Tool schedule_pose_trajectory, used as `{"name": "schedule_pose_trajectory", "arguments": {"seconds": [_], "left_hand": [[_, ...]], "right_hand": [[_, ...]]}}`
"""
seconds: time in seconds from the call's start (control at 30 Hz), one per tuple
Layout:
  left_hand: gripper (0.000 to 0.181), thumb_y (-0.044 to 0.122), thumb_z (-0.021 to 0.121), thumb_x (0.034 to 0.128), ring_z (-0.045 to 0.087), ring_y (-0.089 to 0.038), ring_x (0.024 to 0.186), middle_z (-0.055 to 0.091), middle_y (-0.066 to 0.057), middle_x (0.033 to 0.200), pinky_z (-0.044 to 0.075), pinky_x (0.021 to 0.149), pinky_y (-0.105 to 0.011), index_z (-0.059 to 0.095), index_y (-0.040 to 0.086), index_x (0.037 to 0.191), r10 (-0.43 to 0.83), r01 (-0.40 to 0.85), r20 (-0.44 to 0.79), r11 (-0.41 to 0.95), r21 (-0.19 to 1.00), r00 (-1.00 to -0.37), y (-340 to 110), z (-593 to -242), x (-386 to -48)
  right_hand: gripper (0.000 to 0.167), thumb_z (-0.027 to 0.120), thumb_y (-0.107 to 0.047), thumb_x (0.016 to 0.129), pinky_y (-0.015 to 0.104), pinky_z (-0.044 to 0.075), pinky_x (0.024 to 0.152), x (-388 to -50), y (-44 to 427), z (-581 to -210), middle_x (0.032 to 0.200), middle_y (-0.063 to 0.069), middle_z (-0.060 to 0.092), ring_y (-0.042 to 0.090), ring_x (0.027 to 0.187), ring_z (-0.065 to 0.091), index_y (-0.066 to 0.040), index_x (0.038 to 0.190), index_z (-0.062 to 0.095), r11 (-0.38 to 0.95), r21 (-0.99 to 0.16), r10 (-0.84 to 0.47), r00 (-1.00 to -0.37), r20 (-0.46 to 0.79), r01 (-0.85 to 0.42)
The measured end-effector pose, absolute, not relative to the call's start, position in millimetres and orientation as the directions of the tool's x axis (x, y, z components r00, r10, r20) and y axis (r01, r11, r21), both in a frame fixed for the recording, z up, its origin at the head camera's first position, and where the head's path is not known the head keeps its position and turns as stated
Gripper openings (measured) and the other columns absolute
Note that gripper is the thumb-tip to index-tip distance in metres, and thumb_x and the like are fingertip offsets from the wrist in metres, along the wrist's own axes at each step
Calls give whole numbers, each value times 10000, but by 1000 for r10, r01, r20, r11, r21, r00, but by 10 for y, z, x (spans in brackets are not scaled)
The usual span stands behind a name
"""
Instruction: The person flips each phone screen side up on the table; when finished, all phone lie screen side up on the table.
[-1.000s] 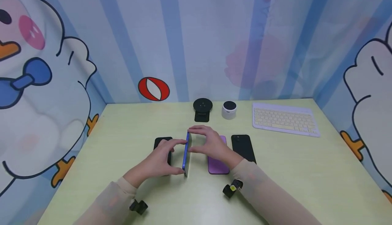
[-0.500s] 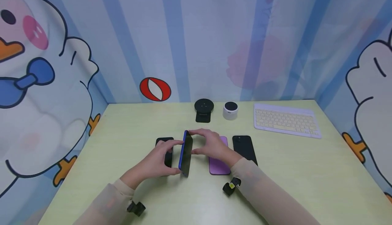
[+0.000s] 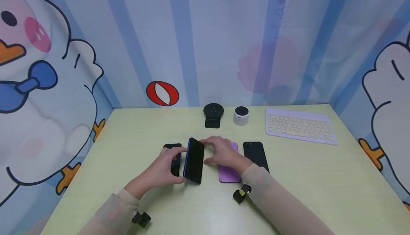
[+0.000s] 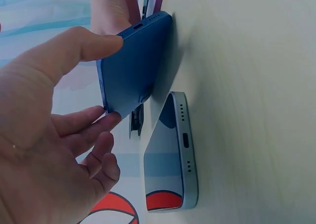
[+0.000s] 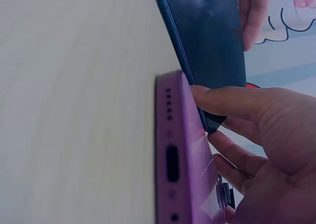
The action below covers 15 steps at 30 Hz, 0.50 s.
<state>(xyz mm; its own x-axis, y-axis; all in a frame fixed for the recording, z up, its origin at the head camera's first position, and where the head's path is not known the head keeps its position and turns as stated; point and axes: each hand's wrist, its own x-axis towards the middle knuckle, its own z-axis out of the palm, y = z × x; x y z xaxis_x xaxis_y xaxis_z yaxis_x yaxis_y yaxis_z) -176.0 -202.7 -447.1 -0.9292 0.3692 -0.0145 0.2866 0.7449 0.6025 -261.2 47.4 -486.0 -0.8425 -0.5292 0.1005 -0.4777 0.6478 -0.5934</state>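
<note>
A blue smartphone [image 3: 194,162] leans over on its right long edge, its black screen facing up and right. My left hand [image 3: 160,167] grips its raised left edge, with the thumb [image 4: 106,47] at one corner and the fingers farther along. My right hand [image 3: 223,152] holds the lower right edge, its thumb [image 5: 217,99] on the side and the index finger at the far corner. Partly under my left hand lies another phone [image 4: 190,150], screen up. Beneath my right wrist rests a purple phone [image 3: 229,174], partly covered.
A black phone [image 3: 255,153] lies right of the purple one, its lower end hidden by the sleeve. Farther back stand a black round-topped stand [image 3: 213,111] and a small white cylinder with a dark top [image 3: 241,117]. A lilac keyboard [image 3: 299,125] lies at the back right.
The blue phone has tipped from nearly upright on its edge, so its screen now shows from above. Its raised edge and my left hand have shifted slightly left.
</note>
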Motion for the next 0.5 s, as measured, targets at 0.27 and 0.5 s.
{"name": "schedule_pose_trajectory", "arguments": {"seconds": [0.27,0.5], "left_hand": [[886,274,958,704,445,-231,1199,582,-45,1449,524,961,-447,529,136,1467,365,303,-4,778,550,-931,-1970,-4531,-1768],[895,304,974,664,446,-236,1199,615,-39,1423,509,1012,-436,562,109,1435,364,318,-14,831,457,-931,-1897,-4564,-1809]], "right_hand": [[729,931,-228,728,565,353,1075,-2635,552,-4813,1395,78,643,299,1328,575,-204,1404,659,679,-570,-535,-843,46,-462],[714,937,-239,726,566,335,1098,-2662,599,-4779,1401,57,632,292,1336,571,-211,1389,673,702,-566,-525,-851,0,-433]]}}
